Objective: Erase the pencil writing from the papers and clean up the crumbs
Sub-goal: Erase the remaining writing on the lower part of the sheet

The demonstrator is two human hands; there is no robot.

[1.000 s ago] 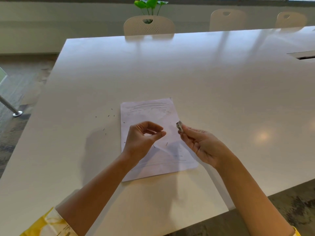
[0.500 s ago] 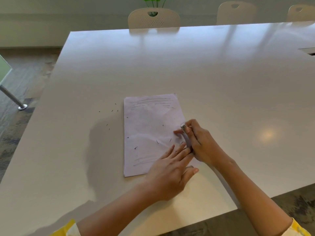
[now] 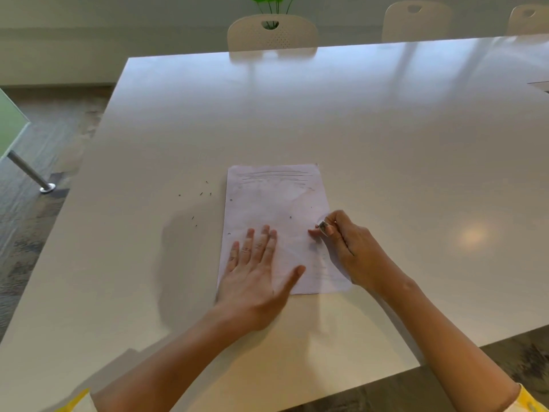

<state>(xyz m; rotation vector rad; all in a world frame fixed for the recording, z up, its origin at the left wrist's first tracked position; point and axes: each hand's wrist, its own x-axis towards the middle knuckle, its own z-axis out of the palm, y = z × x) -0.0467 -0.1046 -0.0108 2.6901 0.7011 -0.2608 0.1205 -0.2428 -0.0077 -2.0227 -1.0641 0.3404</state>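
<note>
A white sheet of paper [image 3: 276, 203] lies on the table in front of me, with faint pencil lines near its top edge and a few dark specks on it. My left hand [image 3: 255, 269] lies flat on the paper's lower left part, fingers straight and spread. My right hand [image 3: 347, 248] pinches a small grey eraser [image 3: 323, 226] at the paper's right edge, its tip down on the sheet. Dark eraser crumbs [image 3: 202, 194] are scattered on the table left of the paper.
The large white table [image 3: 356, 129] stretches far ahead and to the right. Beige chairs [image 3: 272, 32] stand along its far side, with a green plant behind them. The table's near edge runs close under my forearms; a metal leg [image 3: 29, 172] stands on the floor at left.
My left hand has gone from hovering with curled fingers to lying flat on the paper's lower left. My right hand has come down with the eraser onto the paper's right edge.
</note>
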